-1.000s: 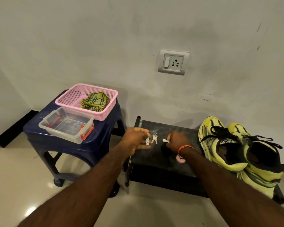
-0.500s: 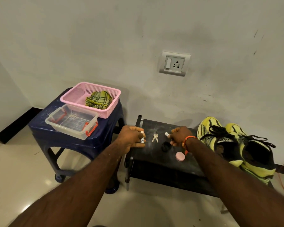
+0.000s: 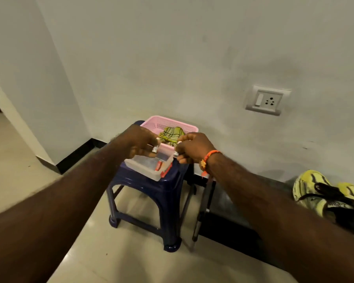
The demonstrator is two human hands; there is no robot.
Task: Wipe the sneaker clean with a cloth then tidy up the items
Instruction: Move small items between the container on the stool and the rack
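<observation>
So my left hand (image 3: 143, 142) is over the clear tub (image 3: 151, 170) on the blue stool (image 3: 151, 187), fingers curled round a small white item (image 3: 155, 149) I can't identify. My right hand (image 3: 190, 148) pinches another small white item (image 3: 176, 153) just at the tub's 3 o'clock edge, and the cloth (image 3: 172, 134) sits in the pink basket (image 3: 151, 123) at 12 o'clock of the tub. The yellow sneakers (image 3: 331, 203) are way off at 4 o'clock on the low black bench (image 3: 243, 203).

Dim indoor light, motion blur, wide-angle distortion
</observation>
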